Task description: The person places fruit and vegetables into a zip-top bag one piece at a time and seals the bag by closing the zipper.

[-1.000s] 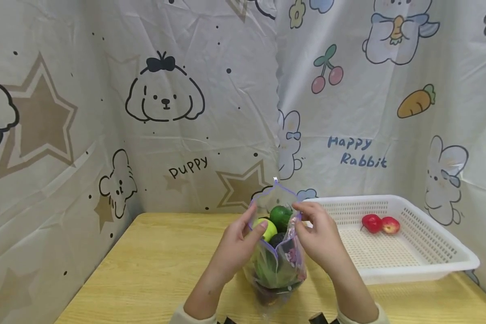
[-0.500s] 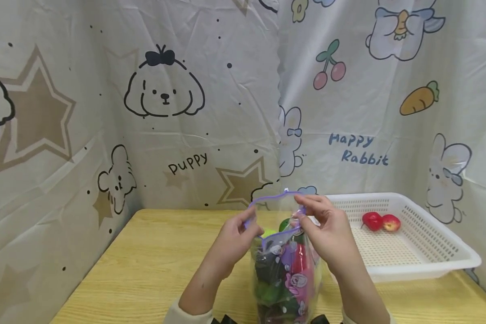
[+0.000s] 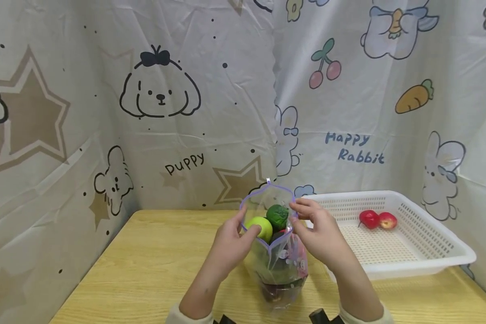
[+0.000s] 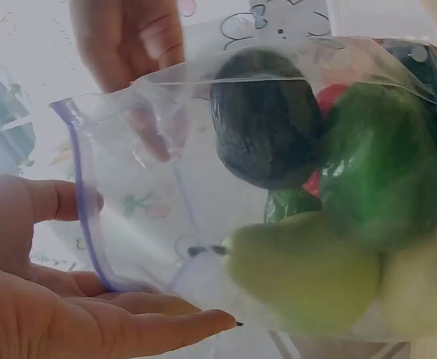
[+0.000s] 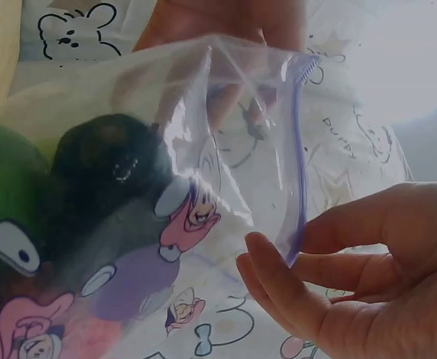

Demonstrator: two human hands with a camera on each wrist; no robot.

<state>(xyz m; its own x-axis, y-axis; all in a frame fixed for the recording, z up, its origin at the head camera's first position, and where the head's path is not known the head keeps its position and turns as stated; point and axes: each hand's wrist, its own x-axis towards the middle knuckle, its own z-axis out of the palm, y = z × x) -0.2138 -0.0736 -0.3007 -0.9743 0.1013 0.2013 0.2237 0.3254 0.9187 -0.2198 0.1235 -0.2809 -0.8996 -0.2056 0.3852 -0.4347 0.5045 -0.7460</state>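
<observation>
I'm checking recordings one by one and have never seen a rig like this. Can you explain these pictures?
There is no machine: these are a person's bare left hand and bare right hand. The wide picture comes from a camera worn on the head, looking forward and down; each close picture comes from a camera on one wrist. The hands hold open the mouth of a clear plastic bag with a purple zip edge. Inside are a smooth yellow-green fruit, a round dark green fruit and more produce. On the pale yellow wood-grain table, to the right, sits a shallow white plastic basket with two red fruits.
</observation>
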